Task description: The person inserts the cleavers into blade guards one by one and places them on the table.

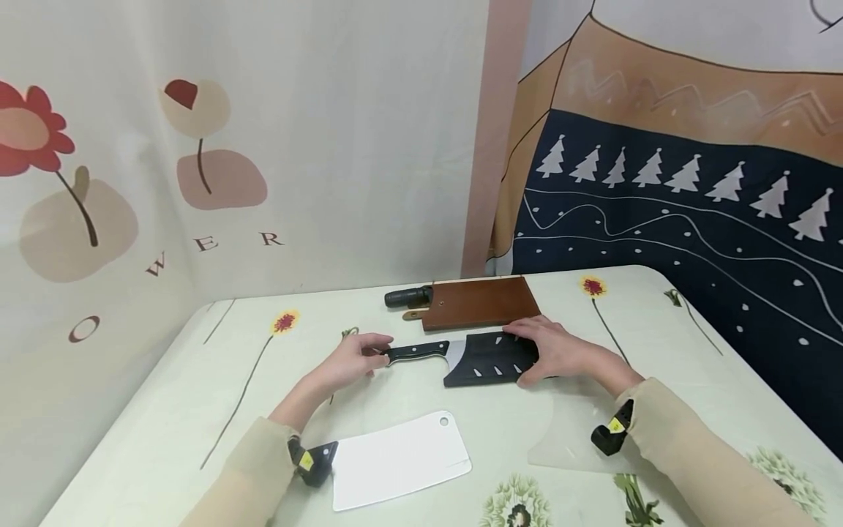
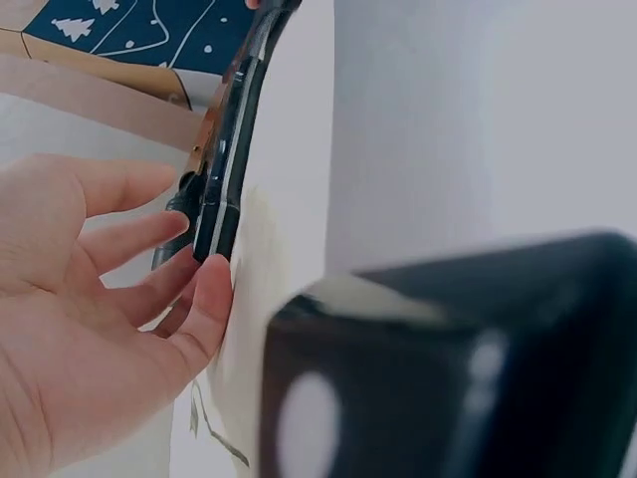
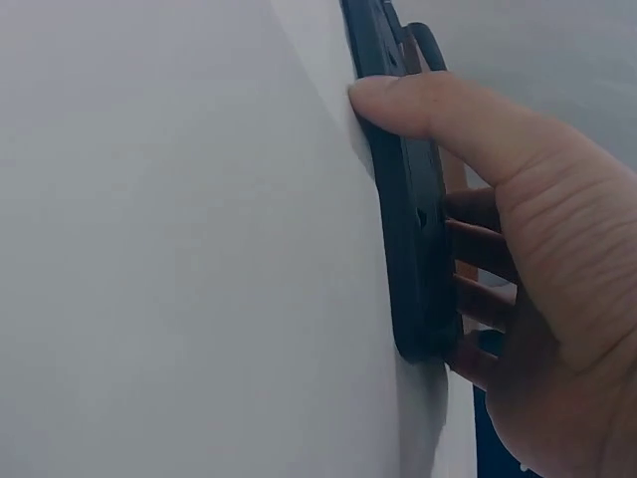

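Observation:
A cleaver with a riveted black handle (image 1: 416, 352) lies on the table, its blade covered by a black slotted sheath (image 1: 490, 359). My right hand (image 1: 556, 348) grips the sheath's right end across its width; the thumb is on the near edge and the fingers are at the far edge. In the right wrist view the thumb (image 3: 398, 103) presses against the dark sheath (image 3: 423, 259). At the other end my left hand (image 1: 352, 359) touches the handle's tip with loosely extended fingers. In the left wrist view its thumb (image 2: 211, 299) meets the handle's butt (image 2: 214, 229).
Behind lies a brown sheath (image 1: 481, 303) with a black handle (image 1: 408, 296) at its left. Nearer me is a white cleaver blade (image 1: 402, 461) with a corner hole, close to my left wrist. A translucent sheet (image 1: 560, 443) lies below my right hand. Printed curtains (image 1: 369, 146) hang behind the table.

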A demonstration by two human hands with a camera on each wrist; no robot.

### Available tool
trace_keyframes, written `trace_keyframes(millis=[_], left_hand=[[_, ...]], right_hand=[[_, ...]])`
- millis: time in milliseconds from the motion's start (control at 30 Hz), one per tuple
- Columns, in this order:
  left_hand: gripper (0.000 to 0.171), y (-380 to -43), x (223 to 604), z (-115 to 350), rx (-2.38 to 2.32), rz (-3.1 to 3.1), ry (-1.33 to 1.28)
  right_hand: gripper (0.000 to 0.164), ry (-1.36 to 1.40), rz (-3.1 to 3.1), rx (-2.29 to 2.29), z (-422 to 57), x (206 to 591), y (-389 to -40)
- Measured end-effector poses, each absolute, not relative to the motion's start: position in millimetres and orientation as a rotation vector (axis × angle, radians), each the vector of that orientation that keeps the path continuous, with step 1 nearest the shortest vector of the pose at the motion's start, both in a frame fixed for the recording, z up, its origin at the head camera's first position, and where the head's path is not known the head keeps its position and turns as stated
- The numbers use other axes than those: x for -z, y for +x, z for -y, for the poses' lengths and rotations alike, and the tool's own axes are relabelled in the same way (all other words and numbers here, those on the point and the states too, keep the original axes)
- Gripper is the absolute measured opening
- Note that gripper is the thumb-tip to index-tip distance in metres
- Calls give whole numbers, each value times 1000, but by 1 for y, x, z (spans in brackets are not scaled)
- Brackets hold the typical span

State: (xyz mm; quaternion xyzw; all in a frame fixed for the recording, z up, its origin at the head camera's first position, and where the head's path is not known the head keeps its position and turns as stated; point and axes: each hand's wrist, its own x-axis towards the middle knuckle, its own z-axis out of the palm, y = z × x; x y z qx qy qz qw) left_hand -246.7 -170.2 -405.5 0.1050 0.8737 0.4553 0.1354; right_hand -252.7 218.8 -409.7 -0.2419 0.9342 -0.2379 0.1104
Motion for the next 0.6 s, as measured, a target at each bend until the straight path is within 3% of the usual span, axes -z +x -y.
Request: trace_keyframes(millis=[333, 600], left_hand=[[53, -236, 396, 182, -1258, -2577, 359], [57, -201, 378, 211, -1421, -2562, 510]], right_hand=[[93, -713, -2781, 761, -242, 389, -239], [92, -684, -2801, 882, -269, 369, -205]])
